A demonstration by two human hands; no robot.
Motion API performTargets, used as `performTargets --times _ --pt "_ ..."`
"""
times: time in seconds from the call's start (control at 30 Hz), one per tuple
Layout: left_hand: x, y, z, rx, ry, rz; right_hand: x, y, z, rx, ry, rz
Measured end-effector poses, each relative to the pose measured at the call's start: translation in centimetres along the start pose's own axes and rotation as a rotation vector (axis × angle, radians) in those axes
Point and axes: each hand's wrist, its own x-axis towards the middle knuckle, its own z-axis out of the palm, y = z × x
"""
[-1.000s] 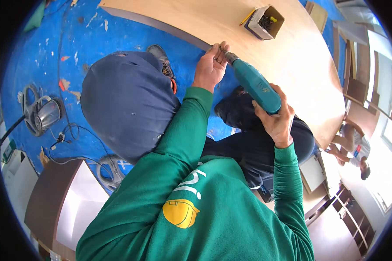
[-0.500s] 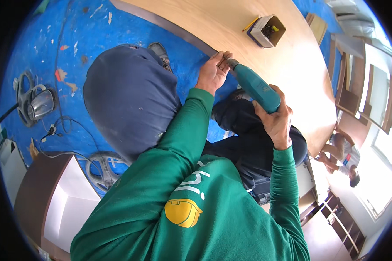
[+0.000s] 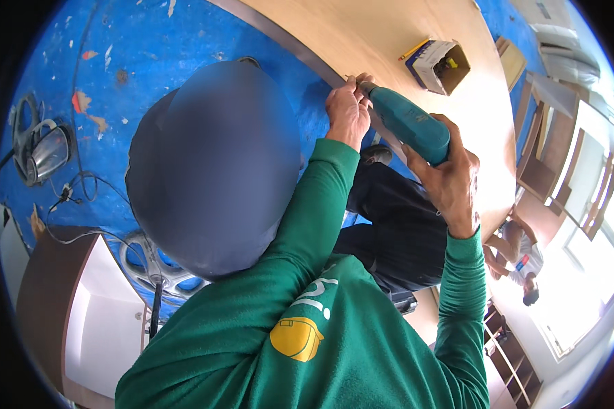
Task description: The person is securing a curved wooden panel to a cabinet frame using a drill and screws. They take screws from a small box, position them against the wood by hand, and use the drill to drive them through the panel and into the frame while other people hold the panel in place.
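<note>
A teal power drill [image 3: 406, 123] is gripped at its rear by my right hand [image 3: 451, 174], its front end pointing to the far left. At that front end, fingers of my left hand [image 3: 348, 112] are pinched together beside the edge of a large pale wooden panel [image 3: 368, 31]. Whatever lies between those fingertips is too small and covered to make out. The drill's tip is partly hidden by the fingers.
An open cardboard box [image 3: 436, 68] with small dark pieces and a pencil [image 3: 414, 49] rest on the panel. Cables [image 3: 82, 187] and a clear-bodied device [image 3: 50, 151] lie on the blue floor covering. A cabinet [image 3: 82, 307] stands lower left; another person [image 3: 518, 255] sits at right.
My bent leg in dark trousers has risen closer into view and hides the shoe. Both hands and the drill appear slightly farther right, still at the panel's edge.
</note>
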Motion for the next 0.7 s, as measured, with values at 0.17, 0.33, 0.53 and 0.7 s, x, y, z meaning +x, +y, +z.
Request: performTargets --times 0.17,0.33,0.53,0.7 --pt "-0.7 0.7 0.9 0.045 -0.022 0.033 0.9 -0.1 -0.2 0.032 -0.010 -0.007" --pt "-0.1 1.0 0.5 0.068 -0.081 0.021 2.2 0.0 -0.8 0.023 -0.042 0.015" --pt "0.5 1.1 0.2 0.075 -0.091 0.035 3.3 0.0 -1.1 0.036 -0.097 0.048" --pt "0.8 1.2 0.2 0.028 -0.093 0.033 3.8 -0.5 -1.2 -0.004 -0.110 0.024"
